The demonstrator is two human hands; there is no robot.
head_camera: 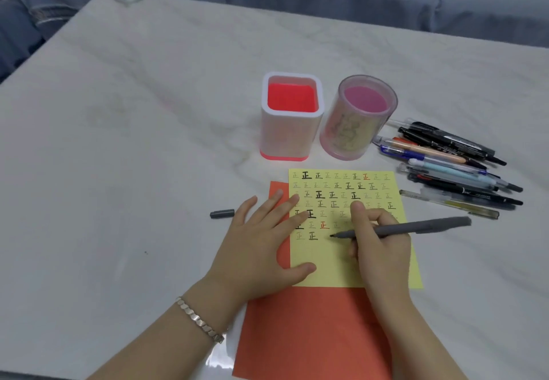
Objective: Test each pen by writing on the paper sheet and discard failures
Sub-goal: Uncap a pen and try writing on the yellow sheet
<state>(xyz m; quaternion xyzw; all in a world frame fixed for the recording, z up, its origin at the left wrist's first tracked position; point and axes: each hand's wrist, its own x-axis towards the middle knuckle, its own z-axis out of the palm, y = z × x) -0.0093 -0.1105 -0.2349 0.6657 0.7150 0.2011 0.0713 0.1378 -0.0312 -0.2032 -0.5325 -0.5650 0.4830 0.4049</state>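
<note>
One view, head. Your right hand (pixel 377 240) pinches the pen (pixel 416 226); its long axis runs 3 to 9 o'clock, with the tip at 9 from the grip, over blank sheet (pixel 326 272) just past the last mark (pixel 313 235). Tip contact: cannot tell. Your left hand (pixel 261 249) lies flat, fingers straight, on the sheet's 9 o'clock edge.

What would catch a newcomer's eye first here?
A yellow sheet, front and centre, is covered in rows of one handwritten character; the right hand holds a grey pen over it, the left hand rests on its edge. Behind stand a red-lined square pen holder and a pink round pen holder.
</note>
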